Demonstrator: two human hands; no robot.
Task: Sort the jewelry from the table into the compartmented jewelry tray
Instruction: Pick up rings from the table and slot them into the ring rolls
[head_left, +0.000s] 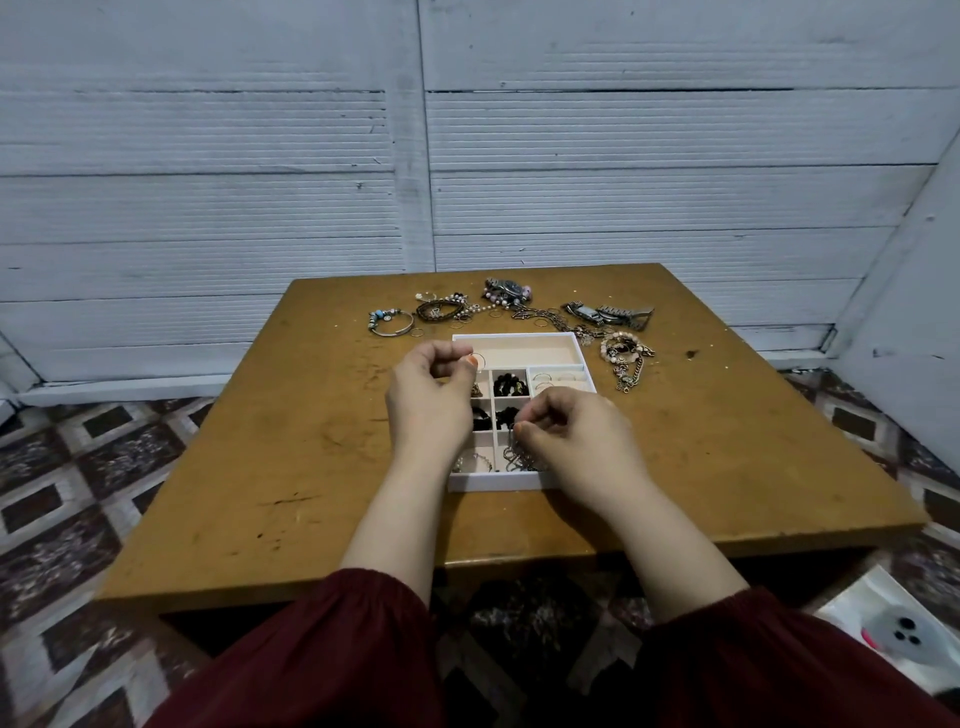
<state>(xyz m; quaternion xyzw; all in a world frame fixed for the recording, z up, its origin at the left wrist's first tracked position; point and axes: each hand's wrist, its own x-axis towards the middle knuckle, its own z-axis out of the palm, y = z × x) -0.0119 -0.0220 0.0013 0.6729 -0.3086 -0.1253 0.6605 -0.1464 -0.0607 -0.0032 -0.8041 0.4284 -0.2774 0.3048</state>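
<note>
Over the tray's far-left corner, a thin hoop is pinched between thumb and forefinger of the left hand. The hoop stands on edge, open face toward the camera; it is too fine to tell ring from earring. It hangs above the line where the long back compartment meets the small cells.

Ring slots lie to the hoop's right, on the right side of the tray, with a few rings seated in them. Judgement: if the hoop is a ring, the coming move is a short carry rightward, and the left hand, which holds it, is the one to make it.

Right hand: fingers curled, tips pinched on the top of a chain that trails into the near-right cell. It is occupied, and sits nearer the person than the slots.

Unsorted jewelry lies in a band along the far side of the table, beyond the tray, apart from both hands: bangle left, watch middle, beaded bracelet right. The band's long axis runs left to right.
</note>
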